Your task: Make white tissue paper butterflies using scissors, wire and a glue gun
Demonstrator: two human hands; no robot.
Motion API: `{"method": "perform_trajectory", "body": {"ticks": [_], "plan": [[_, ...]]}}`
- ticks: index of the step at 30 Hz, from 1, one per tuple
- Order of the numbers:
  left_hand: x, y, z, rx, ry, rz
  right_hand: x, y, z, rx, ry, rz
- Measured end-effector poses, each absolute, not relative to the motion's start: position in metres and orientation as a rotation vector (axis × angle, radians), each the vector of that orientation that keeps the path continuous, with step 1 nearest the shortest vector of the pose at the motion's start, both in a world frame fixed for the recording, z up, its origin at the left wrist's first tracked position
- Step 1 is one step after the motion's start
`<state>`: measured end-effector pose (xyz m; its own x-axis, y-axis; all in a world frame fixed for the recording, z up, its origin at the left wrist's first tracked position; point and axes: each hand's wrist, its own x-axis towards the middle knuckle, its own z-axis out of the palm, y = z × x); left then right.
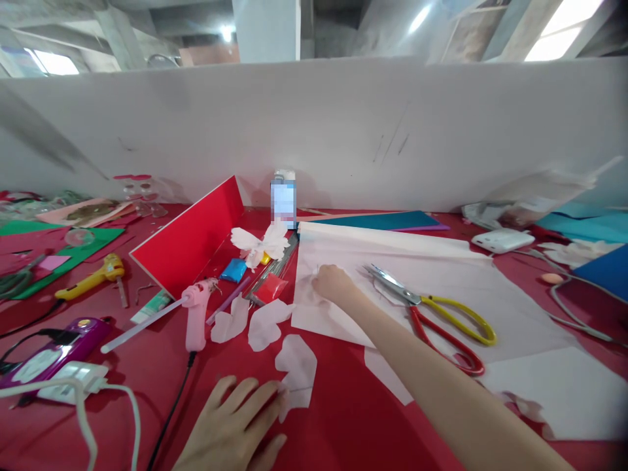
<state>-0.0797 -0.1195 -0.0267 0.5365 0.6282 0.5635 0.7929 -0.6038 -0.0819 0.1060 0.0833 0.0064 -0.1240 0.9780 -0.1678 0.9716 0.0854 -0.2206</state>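
Observation:
Palm down on the red table, my left hand point(230, 425) has its fingers spread. Its index fingertip meets the edge of a cut white paper piece point(298, 369) marked with a line. My right hand point(333, 284) is closed low over the left part of a large white paper sheet point(520, 327); what its fingers pinch, if anything, is too small to make out. Scissors point(415, 299) with one yellow and one red handle lie spread on the sheet, right of that hand. Two more petal-like paper cutouts point(265, 325) lie left of the sheet, and a white paper flower shape point(260, 243) is behind them.
A pink glue gun point(197, 314) with its cord lies to the left, near a yellow glue gun point(93, 278) and a purple power strip point(53, 353). A red board point(191, 235) leans behind. A phone point(283, 199) stands by the white partition point(333, 131). A white charger point(503, 241) sits right.

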Motion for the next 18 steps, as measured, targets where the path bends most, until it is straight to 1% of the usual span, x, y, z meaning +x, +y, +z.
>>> {"method": "perform_trajectory", "body": {"ticks": [3,6,8,11,13,14,16,18], "plan": [[-0.083,-0.116,-0.018,-2.507,-1.090,-0.591,0.106,0.089,0.003,-2.106,-2.288,0.502],[-0.085,-0.115,-0.015,-2.499,-1.088,-0.594,0.112,0.085,0.018,-2.081,-2.281,0.499],[-0.086,-0.115,-0.017,-2.491,-1.084,-0.590,0.119,0.071,0.033,-2.026,-2.278,0.465],[-0.087,-0.116,-0.023,-2.483,-1.087,-0.569,0.131,0.025,0.043,-1.854,-2.311,0.439],[-0.085,-0.116,-0.029,-2.482,-1.104,-0.614,0.136,-0.016,0.034,-1.720,-2.367,0.488],[-0.084,-0.117,-0.032,-2.475,-1.145,-0.676,0.138,-0.035,0.025,-1.625,-2.406,0.456],[-0.081,-0.118,-0.037,-2.435,-1.257,-0.824,0.138,-0.066,0.001,-1.560,-2.499,0.214],[-0.078,-0.119,-0.040,-2.426,-1.292,-0.864,0.134,-0.081,-0.021,-1.438,-2.584,0.072]]}}
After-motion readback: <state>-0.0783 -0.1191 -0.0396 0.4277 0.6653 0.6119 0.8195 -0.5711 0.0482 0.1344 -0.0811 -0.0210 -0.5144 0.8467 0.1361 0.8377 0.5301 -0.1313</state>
